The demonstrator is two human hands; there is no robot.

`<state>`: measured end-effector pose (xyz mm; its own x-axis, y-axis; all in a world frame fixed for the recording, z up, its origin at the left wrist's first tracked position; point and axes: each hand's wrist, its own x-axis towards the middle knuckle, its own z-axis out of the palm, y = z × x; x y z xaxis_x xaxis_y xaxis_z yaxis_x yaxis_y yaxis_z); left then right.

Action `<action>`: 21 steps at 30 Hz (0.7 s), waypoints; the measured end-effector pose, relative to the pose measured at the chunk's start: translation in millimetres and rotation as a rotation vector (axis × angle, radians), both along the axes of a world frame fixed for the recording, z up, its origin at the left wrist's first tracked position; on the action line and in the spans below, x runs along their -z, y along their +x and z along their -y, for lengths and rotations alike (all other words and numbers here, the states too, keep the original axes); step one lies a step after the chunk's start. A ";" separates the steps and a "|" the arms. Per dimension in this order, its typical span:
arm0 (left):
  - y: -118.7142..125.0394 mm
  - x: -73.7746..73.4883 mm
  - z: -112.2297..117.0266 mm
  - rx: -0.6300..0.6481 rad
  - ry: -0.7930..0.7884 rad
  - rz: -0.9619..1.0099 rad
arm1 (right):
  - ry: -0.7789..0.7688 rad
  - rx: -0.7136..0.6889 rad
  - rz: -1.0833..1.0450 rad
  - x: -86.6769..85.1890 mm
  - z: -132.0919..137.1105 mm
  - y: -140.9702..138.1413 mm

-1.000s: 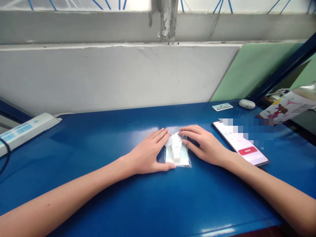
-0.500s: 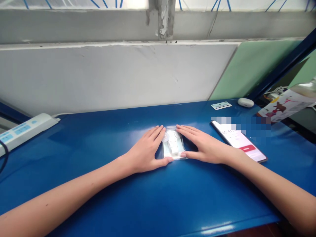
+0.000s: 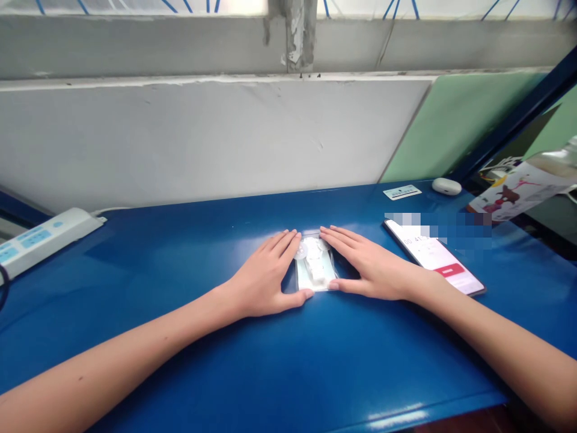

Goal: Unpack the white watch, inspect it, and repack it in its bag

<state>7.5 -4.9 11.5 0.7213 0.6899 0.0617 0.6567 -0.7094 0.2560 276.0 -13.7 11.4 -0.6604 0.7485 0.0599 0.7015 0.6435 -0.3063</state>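
A small clear plastic packet [image 3: 319, 281] with a white item inside lies flat on the blue table [image 3: 279, 367]. The white item's exact kind is hard to make out; a round clear part shows near its upper left. My left hand [image 3: 268, 273] rests along the packet's left side, fingers stretched out and thumb at the lower edge. On the other side my right hand [image 3: 365, 264] lies with its fingers extended, fingertips at the upper right corner and thumb touching the lower right. Both hands are open, and their fingers cover parts of the packet's edges.
A phone [image 3: 433, 255] with a lit screen lies right of my right hand. Behind it are a card [image 3: 402, 192] and a white earbud case [image 3: 446, 186]. A labelled bottle [image 3: 525, 186] stands at the far right. At the left lies a power strip [image 3: 49, 237]. A wall closes off the back.
The view has shifted very slightly. My hands and the packet keep nearly the same places.
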 end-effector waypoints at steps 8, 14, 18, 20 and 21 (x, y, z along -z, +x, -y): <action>0.4 0.0 -0.3 -0.003 0.002 0.004 | 0.024 -0.005 -0.004 2.7 -1.4 0.0; 0.2 0.2 -0.6 -0.016 -0.015 0.016 | 0.113 -0.027 -0.036 2.5 -0.9 -0.5; -0.1 1.7 -1.3 -0.021 -0.014 0.040 | 0.055 -0.019 -0.044 3.2 -0.5 0.8; -0.2 2.4 -1.5 -0.020 -0.014 0.046 | 0.032 -0.012 -0.044 4.1 -0.7 1.3; -0.3 2.5 -1.5 -0.020 -0.015 0.047 | 0.028 -0.010 -0.043 4.5 -0.8 1.3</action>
